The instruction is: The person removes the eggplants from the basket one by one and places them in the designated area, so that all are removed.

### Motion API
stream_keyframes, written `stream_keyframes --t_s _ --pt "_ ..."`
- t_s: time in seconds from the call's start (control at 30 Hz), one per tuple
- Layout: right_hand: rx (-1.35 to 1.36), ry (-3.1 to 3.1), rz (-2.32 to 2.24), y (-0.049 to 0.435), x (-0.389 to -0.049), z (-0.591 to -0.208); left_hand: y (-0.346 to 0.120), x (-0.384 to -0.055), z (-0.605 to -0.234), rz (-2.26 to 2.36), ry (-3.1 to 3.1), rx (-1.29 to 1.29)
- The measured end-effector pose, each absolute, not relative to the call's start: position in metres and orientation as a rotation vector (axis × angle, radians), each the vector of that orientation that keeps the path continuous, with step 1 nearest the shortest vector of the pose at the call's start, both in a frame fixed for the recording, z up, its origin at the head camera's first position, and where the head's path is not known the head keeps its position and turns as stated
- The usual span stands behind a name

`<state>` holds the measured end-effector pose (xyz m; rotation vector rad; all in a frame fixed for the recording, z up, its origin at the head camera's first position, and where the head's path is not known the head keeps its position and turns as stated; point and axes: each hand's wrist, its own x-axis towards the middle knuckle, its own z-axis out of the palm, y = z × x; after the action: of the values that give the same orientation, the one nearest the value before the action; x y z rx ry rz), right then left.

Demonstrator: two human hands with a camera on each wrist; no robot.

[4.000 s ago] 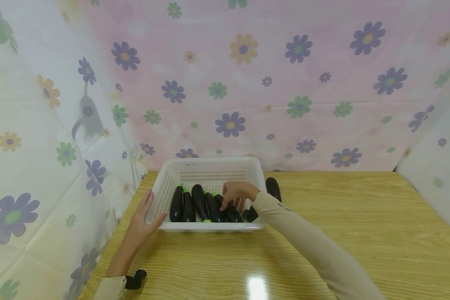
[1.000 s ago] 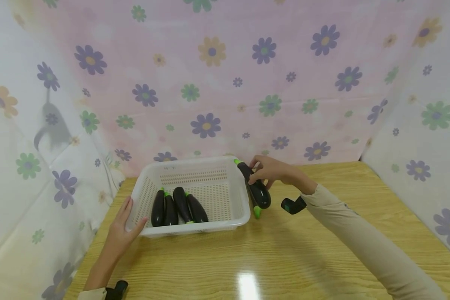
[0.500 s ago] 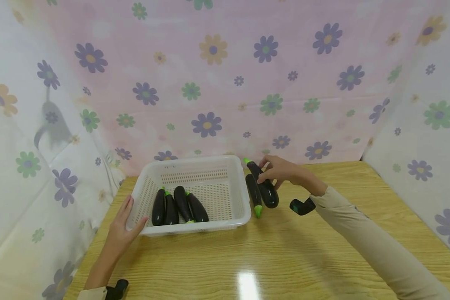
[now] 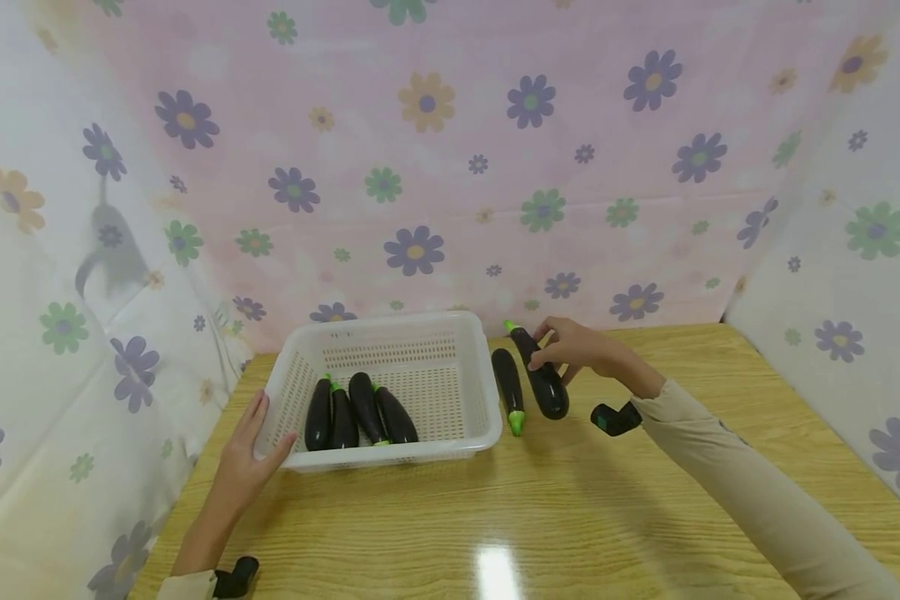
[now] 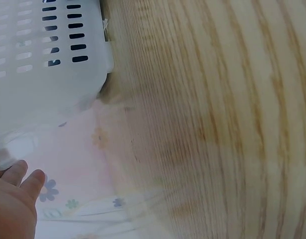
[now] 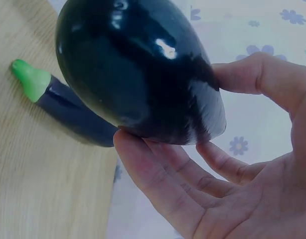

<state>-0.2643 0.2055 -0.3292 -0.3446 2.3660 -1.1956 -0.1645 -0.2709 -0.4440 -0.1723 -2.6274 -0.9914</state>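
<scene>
My right hand (image 4: pixel 576 348) pinches a glossy dark eggplant (image 4: pixel 543 379) between thumb and fingers, to the right of the white basket. Its green stem end points to the back, and the right wrist view shows thumb and fingertips on opposite sides of the dark skin (image 6: pixel 138 74). Beside it, close to the basket's right wall, a second eggplant (image 4: pixel 507 382) lies on the table, green end toward the front. My left hand (image 4: pixel 246 454) rests against the left front corner of the white basket (image 4: pixel 390 454), fingers extended along its side and thumb at the front rim.
Several eggplants (image 4: pixel 365 410) lie side by side in the left half of the basket. The wood-grain table (image 4: pixel 390 533) extends in front and to the right. Flower-patterned cloth (image 4: pixel 450 167) stands behind and on both sides.
Over four seconds my right hand has gone from inside the basket to its right, with an eggplant taken out; lately it shifts further right. Fewer eggplants lie inside. My left hand stays at the basket.
</scene>
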Motion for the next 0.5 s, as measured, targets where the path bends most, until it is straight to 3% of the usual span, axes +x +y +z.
stream_keyframes --t_s 0.5 --pt "-0.307 2.375 -1.235 0.219 -0.271 -0.355 -0.272 -0.165 -0.444 -1.014 -2.61 -0.185"
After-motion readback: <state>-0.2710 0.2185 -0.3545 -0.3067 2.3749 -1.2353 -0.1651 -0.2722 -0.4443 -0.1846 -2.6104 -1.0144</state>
